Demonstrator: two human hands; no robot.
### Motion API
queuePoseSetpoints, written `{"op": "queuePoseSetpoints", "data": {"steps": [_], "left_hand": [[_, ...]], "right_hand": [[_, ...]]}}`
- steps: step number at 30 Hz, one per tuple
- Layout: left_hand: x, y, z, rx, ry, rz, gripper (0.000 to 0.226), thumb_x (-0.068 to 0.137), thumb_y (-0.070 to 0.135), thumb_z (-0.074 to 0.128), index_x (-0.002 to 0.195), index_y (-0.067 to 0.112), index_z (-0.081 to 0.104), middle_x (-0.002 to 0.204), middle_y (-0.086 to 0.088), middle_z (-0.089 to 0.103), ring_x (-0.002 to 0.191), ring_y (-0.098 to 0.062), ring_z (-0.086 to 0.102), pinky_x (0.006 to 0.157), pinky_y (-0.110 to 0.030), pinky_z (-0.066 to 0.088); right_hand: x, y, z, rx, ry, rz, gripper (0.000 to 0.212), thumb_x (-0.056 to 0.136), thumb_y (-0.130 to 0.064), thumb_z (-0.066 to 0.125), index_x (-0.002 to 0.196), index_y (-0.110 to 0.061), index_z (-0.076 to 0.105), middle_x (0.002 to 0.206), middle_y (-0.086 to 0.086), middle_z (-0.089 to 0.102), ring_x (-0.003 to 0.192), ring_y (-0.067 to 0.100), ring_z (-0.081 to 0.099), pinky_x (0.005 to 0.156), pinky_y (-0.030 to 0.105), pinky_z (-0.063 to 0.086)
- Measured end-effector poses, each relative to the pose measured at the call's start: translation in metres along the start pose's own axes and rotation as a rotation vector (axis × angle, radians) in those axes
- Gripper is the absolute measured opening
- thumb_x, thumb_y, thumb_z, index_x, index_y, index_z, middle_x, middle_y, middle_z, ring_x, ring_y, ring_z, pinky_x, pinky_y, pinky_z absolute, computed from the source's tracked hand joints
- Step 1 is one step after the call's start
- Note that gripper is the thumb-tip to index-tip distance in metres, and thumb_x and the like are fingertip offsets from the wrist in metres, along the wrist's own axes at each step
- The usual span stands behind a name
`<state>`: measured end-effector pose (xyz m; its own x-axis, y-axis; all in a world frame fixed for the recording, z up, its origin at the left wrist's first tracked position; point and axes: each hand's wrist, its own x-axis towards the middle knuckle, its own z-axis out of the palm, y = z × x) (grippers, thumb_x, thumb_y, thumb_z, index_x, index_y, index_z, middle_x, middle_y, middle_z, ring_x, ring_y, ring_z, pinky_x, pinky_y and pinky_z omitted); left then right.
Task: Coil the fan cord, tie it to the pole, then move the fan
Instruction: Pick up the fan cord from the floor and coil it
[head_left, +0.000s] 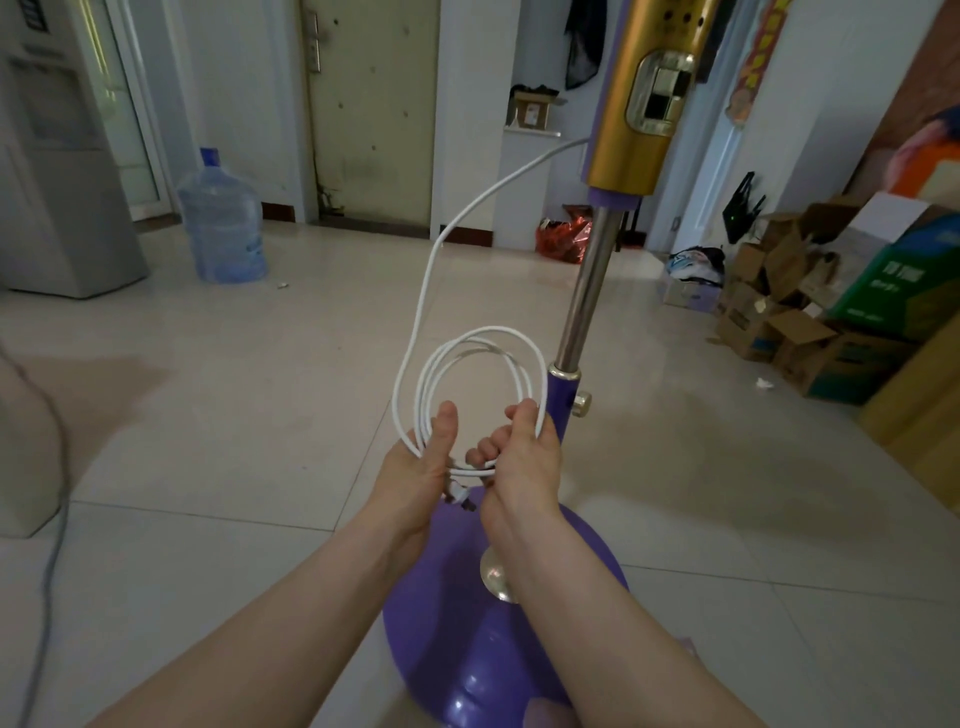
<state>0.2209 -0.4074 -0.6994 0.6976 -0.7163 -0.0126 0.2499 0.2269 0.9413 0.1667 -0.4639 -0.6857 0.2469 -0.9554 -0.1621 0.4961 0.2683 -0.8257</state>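
The left hand (421, 465) curls round the left side of the coiled white cord (483, 336), thumb raised. The right hand (524, 457) grips the coil's right side, just beside the pole (587, 280). The plug (461, 496) is half hidden between the palms. Forearms cover part of the purple base (467, 665) — the fan's head is cut off above.

Left hand (415, 467), right hand (524, 462) side by side; fingers (521, 415) round cord (470, 471)

You stand in a home's tiled room, with a water jug (222, 223), cardboard boxes (779, 332), and a worn door (371, 109).
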Motion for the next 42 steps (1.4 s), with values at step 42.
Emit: {"op": "queuePoseSetpoints", "data": {"steps": [42], "left_hand": [[0.026,0.066,0.018,0.114,-0.037,0.076,0.055,0.092,0.058,0.044,0.097,0.01,0.07,0.053,0.003,0.037,0.041,-0.008,0.029,0.038,-0.022,0.022]], "right_hand": [[0.034,-0.002,-0.07,-0.504,-0.181,-0.082,0.06,0.098,-0.06,0.025,0.093,-0.018,0.067,0.068,-0.004,0.07,0.065,0.011,0.066,0.066,0.029,0.048]]}}
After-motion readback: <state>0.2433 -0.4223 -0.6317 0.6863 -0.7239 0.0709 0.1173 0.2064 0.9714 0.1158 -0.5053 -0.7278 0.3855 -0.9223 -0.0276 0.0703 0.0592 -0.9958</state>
